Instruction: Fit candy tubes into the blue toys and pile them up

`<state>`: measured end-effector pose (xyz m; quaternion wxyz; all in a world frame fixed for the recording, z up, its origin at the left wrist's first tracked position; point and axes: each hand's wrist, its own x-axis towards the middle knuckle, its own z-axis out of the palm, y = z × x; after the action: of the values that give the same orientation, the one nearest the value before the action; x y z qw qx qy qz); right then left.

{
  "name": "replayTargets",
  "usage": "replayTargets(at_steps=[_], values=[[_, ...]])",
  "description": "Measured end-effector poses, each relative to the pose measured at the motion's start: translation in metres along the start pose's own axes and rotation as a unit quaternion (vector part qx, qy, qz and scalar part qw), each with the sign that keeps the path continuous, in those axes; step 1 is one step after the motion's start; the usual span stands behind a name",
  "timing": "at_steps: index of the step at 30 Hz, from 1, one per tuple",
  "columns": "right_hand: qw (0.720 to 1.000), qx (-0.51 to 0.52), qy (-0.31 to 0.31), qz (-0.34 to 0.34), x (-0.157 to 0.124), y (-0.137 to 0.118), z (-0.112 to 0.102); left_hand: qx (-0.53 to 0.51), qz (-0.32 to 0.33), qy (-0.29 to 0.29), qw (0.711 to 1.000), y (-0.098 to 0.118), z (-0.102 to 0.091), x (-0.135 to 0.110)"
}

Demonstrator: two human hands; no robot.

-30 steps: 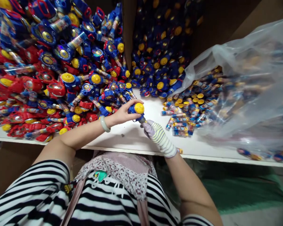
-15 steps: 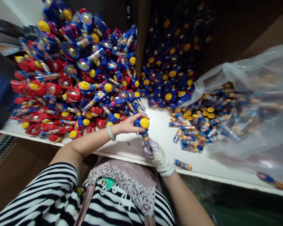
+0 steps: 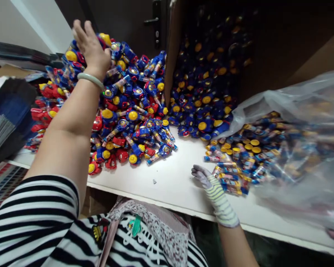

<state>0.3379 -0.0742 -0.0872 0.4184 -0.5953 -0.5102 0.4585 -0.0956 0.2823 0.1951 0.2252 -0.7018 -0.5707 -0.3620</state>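
My bare left hand [image 3: 93, 50], with a pale bangle [image 3: 90, 79] at the wrist, reaches over the top of the heap of toy watches [image 3: 133, 92]. Its fingers are spread and no object shows in them; whether it touches the toys, I cannot tell. Blue and red toy watches with yellow caps and small printed tubes make up the heap. One blue toy watch [image 3: 164, 150] lies at its front edge. On the right, my right hand [image 3: 204, 178], in a striped glove, is open over the white table [image 3: 178, 185], just left of the small capped tubes [image 3: 231, 180].
Behind the table stands a cardboard box [image 3: 171, 52] with many blue toys [image 3: 203, 100] in it. A clear plastic bag [image 3: 295, 167] spreads over the right side with more tubes. A dark door [image 3: 133, 22] is at the back, and a small grey scrap [image 3: 154, 181] lies near the front edge.
Both hands have let go of the blue toy watch, which now appears at the heap's front edge. My left hand has moved up and left over the heap; my right has moved right towards the tubes.
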Motion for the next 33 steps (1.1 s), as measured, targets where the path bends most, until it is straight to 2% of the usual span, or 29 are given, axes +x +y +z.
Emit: replayTargets(at_steps=[2, 3, 4, 5, 6, 8, 10, 12, 13, 15, 17, 19, 20, 21, 22, 24, 25, 26, 27, 28, 29, 33], values=[[0.997, -0.068, 0.015, -0.020, 0.002, 0.004, -0.009, -0.044, -0.090, 0.040, 0.994, 0.033, 0.002, -0.021], [0.992, -0.116, 0.026, -0.038, 0.005, 0.003, -0.015, -0.077, -0.072, 0.006, 0.994, 0.061, 0.008, -0.039], [0.983, -0.170, 0.039, -0.056, 0.010, 0.001, -0.023, -0.118, -0.013, -0.062, 0.991, 0.092, 0.016, -0.060], [0.969, -0.229, 0.053, -0.073, 0.016, -0.003, -0.030, -0.163, 0.060, -0.172, 0.970, 0.126, 0.027, -0.085], [0.951, -0.290, 0.066, -0.083, 0.023, -0.008, -0.038, -0.194, 0.127, -0.293, 0.928, 0.159, 0.040, -0.110], [0.899, -0.424, 0.083, -0.072, 0.040, -0.020, -0.050, -0.209, 0.182, -0.406, 0.871, 0.219, 0.069, -0.161], [0.841, -0.536, 0.074, -0.012, 0.056, -0.029, -0.056, -0.162, 0.171, -0.478, 0.846, 0.262, 0.094, -0.204], [0.803, -0.593, 0.050, 0.032, 0.067, -0.035, -0.057, -0.114, 0.125, -0.506, 0.846, 0.289, 0.112, -0.233], [0.793, -0.607, 0.038, 0.040, 0.070, -0.036, -0.056, -0.104, 0.102, -0.505, 0.851, 0.297, 0.117, -0.242], [0.789, -0.613, 0.021, 0.029, 0.071, -0.035, -0.053, -0.107, 0.082, -0.496, 0.858, 0.302, 0.119, -0.250], [0.804, -0.595, 0.014, 0.003, 0.066, -0.031, -0.050, -0.131, 0.092, -0.506, 0.848, 0.297, 0.111, -0.250], [0.843, -0.537, 0.013, -0.027, 0.057, -0.024, -0.047, -0.197, 0.085, -0.541, 0.813, 0.284, 0.093, -0.247], [0.870, -0.490, 0.014, -0.042, 0.052, -0.021, -0.045, -0.257, 0.060, -0.558, 0.787, 0.276, 0.083, -0.246], [0.901, -0.430, 0.021, -0.056, 0.047, -0.018, -0.042, -0.334, 0.021, -0.573, 0.748, 0.267, 0.071, -0.246], [0.931, -0.358, 0.032, -0.069, 0.042, -0.016, -0.038, -0.420, -0.030, -0.581, 0.696, 0.258, 0.060, -0.247], [0.977, -0.189, 0.062, -0.083, 0.031, -0.017, -0.029, -0.574, -0.142, -0.574, 0.567, 0.242, 0.039, -0.254], [0.988, -0.103, 0.076, -0.082, 0.025, -0.019, -0.024, -0.626, -0.189, -0.564, 0.505, 0.236, 0.030, -0.259], [0.993, -0.026, 0.086, -0.075, 0.020, -0.023, -0.018, -0.659, -0.228, -0.553, 0.457, 0.231, 0.023, -0.264], [0.993, 0.034, 0.091, -0.066, 0.015, -0.027, -0.013, -0.677, -0.257, -0.541, 0.428, 0.228, 0.017, -0.270], [0.991, 0.072, 0.095, -0.056, 0.011, -0.032, -0.008, -0.687, -0.276, -0.526, 0.419, 0.227, 0.012, -0.276], [0.990, 0.088, 0.101, -0.049, 0.008, -0.036, -0.003, -0.691, -0.288, -0.509, 0.425, 0.227, 0.008, -0.282], [0.992, 0.075, 0.091, -0.035, 0.003, -0.045, 0.013, -0.677, -0.305, -0.453, 0.494, 0.234, 0.002, -0.298]])
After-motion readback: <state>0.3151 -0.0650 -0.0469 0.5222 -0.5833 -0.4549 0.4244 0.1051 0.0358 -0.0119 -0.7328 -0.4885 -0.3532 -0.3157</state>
